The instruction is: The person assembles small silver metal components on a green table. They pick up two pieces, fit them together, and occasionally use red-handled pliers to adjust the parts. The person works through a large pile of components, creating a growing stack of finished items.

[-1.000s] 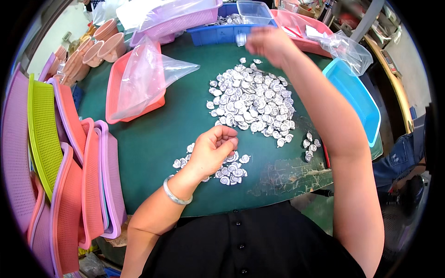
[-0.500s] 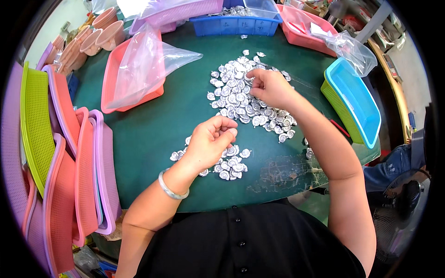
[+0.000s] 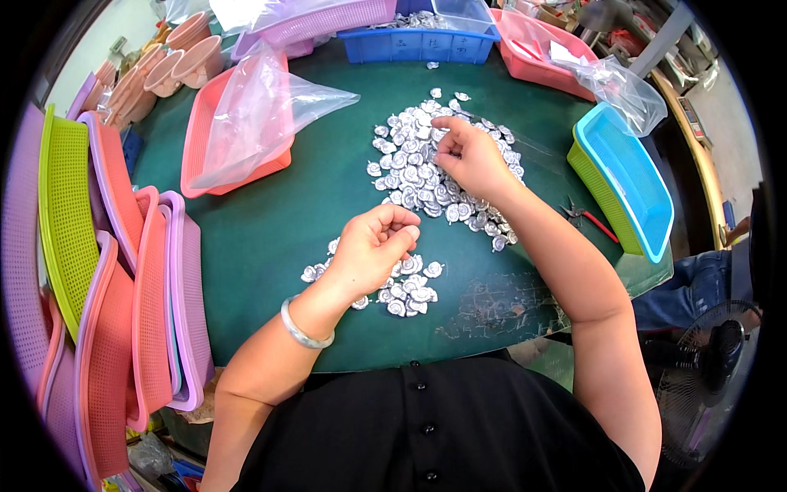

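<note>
The round green-covered table (image 3: 270, 213) is ringed by stacked pink, purple and green plastic mesh baskets (image 3: 90, 271). At its middle lies the large heap of small silver metal pieces (image 3: 426, 168); the small pile of the same silver pieces (image 3: 402, 291) lies nearer the body. The right hand (image 3: 469, 156) rests on the large heap, fingers narrowed as if pinching pieces, though what is pinched cannot be told. The left hand (image 3: 373, 250) is curled loosely over the small pile. Pieces are best taken from the heap's edge, few at a time, so that none are scattered.
</note>
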Action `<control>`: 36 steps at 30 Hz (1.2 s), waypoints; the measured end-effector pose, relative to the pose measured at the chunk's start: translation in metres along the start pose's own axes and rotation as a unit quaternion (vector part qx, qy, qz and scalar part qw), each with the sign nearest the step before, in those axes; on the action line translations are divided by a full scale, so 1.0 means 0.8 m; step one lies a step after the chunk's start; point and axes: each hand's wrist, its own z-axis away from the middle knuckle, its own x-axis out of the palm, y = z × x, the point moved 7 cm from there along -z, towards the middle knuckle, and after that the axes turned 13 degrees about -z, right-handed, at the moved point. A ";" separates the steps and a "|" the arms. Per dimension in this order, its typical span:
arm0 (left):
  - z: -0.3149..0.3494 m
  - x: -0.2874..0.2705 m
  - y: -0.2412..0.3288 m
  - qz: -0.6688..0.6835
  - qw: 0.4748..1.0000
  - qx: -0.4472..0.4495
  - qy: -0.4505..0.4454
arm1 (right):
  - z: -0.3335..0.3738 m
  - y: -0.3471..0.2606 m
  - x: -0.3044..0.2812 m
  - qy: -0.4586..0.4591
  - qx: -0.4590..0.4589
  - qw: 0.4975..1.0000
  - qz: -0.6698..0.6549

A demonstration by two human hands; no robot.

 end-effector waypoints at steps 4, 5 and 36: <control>0.000 -0.001 -0.001 0.007 1.000 -0.001 0.008 | 0.018 -0.027 -0.004 0.004 -0.064 0.996 -0.062; -0.001 -0.002 -0.001 0.008 1.000 -0.001 0.009 | 0.024 -0.038 -0.006 -0.003 -0.071 0.995 -0.074; 0.003 0.003 0.005 -0.035 0.999 0.000 0.007 | 0.223 -0.051 -0.085 -0.032 -0.094 0.980 0.170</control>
